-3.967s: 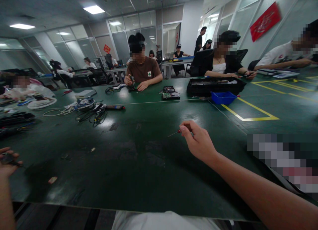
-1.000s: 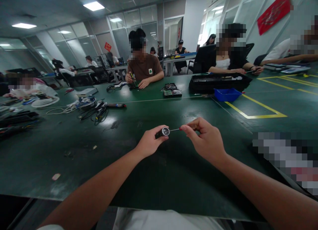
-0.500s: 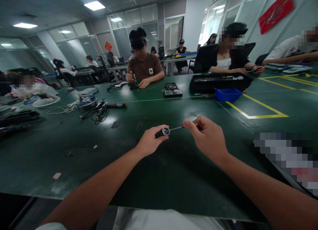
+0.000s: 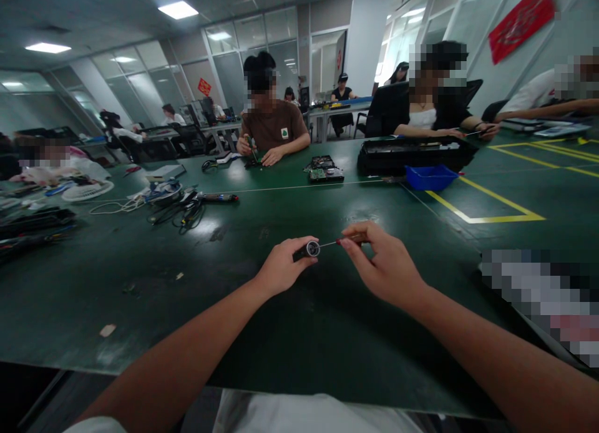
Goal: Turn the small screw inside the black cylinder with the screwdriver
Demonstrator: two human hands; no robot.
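My left hand (image 4: 283, 266) grips a dark cylindrical part (image 4: 312, 249) with a pale metal rim, its round end turned towards me. In my right hand (image 4: 386, 258) is a screwdriver (image 4: 339, 241) with a thin metal shaft and a reddish handle, pinched between thumb and fingers. The shaft points left and its tip is at the rim of the cylinder; whether it touches the inside cannot be made out. Both hands are above the green table (image 4: 262, 327).
Black cables (image 4: 187, 209) and a dark rod-shaped device (image 4: 219, 198) lie front left. Farther off are circuit boards (image 4: 326, 169), a blue bin (image 4: 430, 178) and a long black housing (image 4: 414, 153). A person (image 4: 276, 124) sits opposite; a pixelated object lies at right.
My right hand has shifted slightly left, and its fingers now sit closer to the cylinder on the screwdriver. My left hand and the cylinder have barely moved.
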